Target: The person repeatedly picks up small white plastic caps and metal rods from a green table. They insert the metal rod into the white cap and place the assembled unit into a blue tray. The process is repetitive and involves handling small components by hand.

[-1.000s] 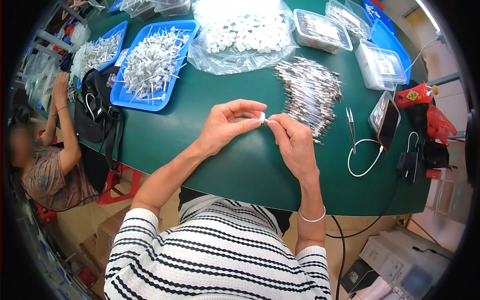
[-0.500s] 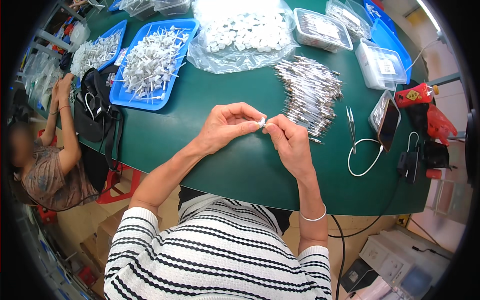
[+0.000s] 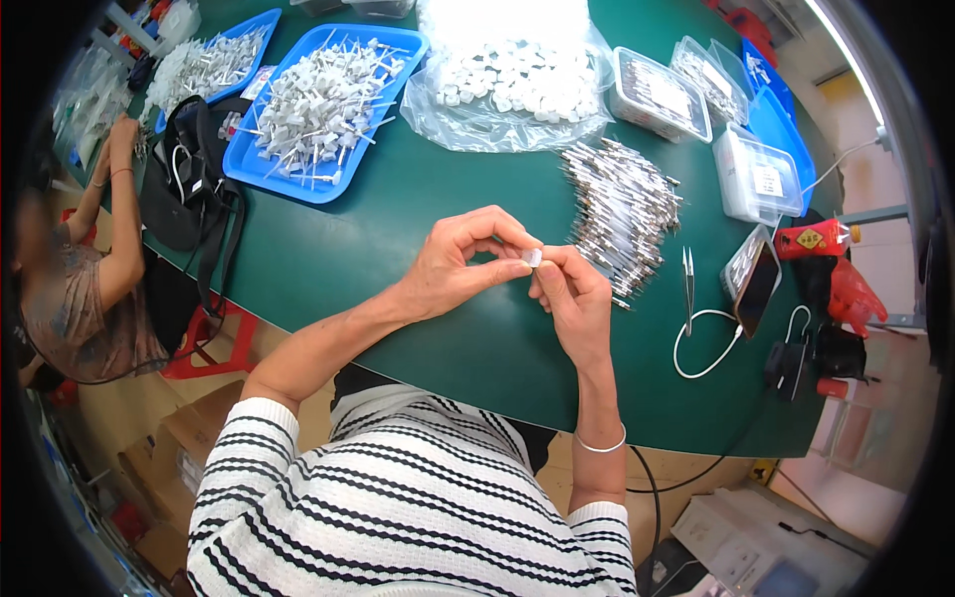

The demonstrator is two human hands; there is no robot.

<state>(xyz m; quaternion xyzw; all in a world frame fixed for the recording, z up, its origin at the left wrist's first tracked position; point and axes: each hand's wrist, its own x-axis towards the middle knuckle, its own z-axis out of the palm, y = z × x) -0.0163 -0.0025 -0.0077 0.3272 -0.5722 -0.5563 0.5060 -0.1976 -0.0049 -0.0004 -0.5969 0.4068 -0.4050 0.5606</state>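
Between the fingertips of both hands sits a small white plastic piece (image 3: pixel 532 258), held above the green table. My left hand (image 3: pixel 466 257) pinches it from the left, thumb and forefinger closed on it. From the other side, my right hand (image 3: pixel 571 289) grips it with bent fingers; its far end is hidden by them. Just beyond my right hand lies a pile of thin metal-and-white rods (image 3: pixel 622 214). Farther off, a clear plastic bag (image 3: pixel 438 114) carries many loose white caps (image 3: pixel 517 80).
A blue tray (image 3: pixel 239 169) of white stemmed parts stands at the far left, beside a black bag (image 3: pixel 174 214). Tweezers (image 3: pixel 688 289), a white cable (image 3: pixel 686 371) and a phone (image 3: pixel 759 284) lie to the right, near clear boxes (image 3: pixel 758 174). Another person (image 3: pixel 90 298) sits at the left.
The view has shifted and turned slightly. Both hands still hold the small white piece, which has turned between the fingers and shows a squarer face.
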